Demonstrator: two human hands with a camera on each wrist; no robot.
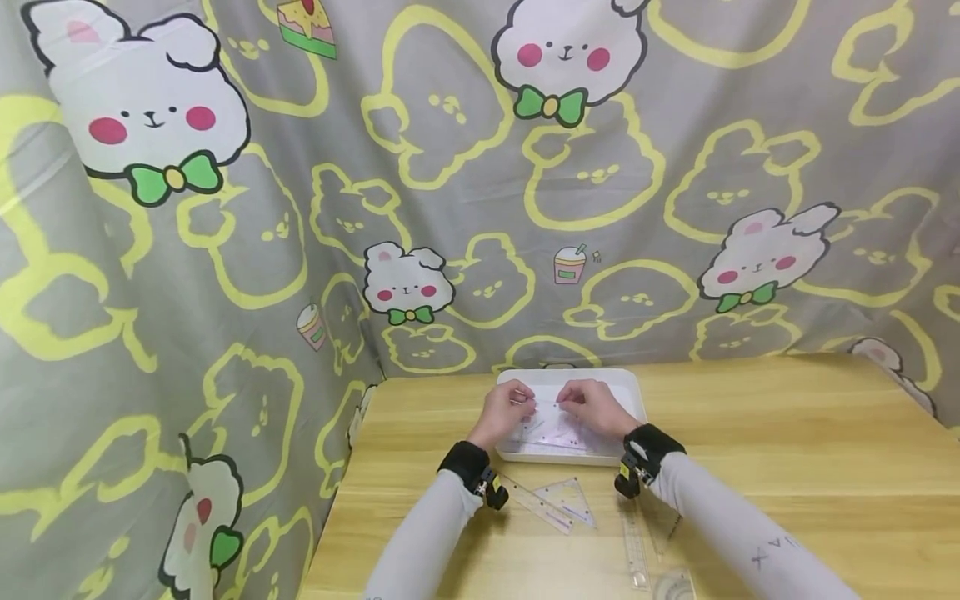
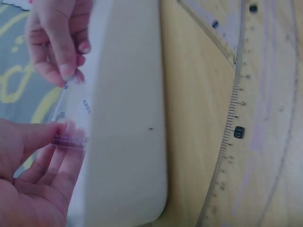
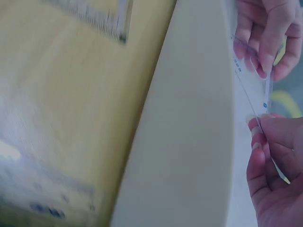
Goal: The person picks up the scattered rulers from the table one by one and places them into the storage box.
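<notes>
- Looking down from the head view, the left hand (image 1: pixel 510 410) and the right hand (image 1: pixel 595 408) meet over a white tray (image 1: pixel 633 392) at the far middle of a wooden table (image 1: pixel 787 450).
- Both hands pinch a clear plastic ruler (image 1: pixel 551 421) between them, just above the tray's inside; its exact shape is too small to tell here.
- On the table in front of the tray lie a straight ruler (image 1: pixel 536 504), a set square (image 1: pixel 570 498) touching it, and a second straight ruler (image 1: pixel 635 546) near the right forearm.
- A protractor (image 1: pixel 672 586) sits at the bottom edge, beside the second straight ruler.
- A grey curtain (image 1: pixel 450 167) printed with rabbits hangs behind and to the left of the table.
- From the left wrist view, the left hand (image 2: pixel 33 175) has thumb and fingers curled on one end of the clear plastic ruler (image 2: pixel 71 120), closed firmly on it.
- The right hand (image 2: pixel 59 40) pinches the other end with its fingertips, past the tray (image 2: pixel 128 118) rim.
- A curved ruler edge (image 2: pixel 234 123) with printed marks lies on the table (image 2: pixel 189 118) beside the tray.
- From the right wrist view, the right hand (image 3: pixel 274 170) grips the clear plastic ruler (image 3: pixel 251 101) edge-on between thumb and fingers.
- The left hand (image 3: pixel 267 33) pinches the far end, above the tray (image 3: pixel 189 132) wall; the table (image 3: pixel 71 94) is blurred.
</notes>
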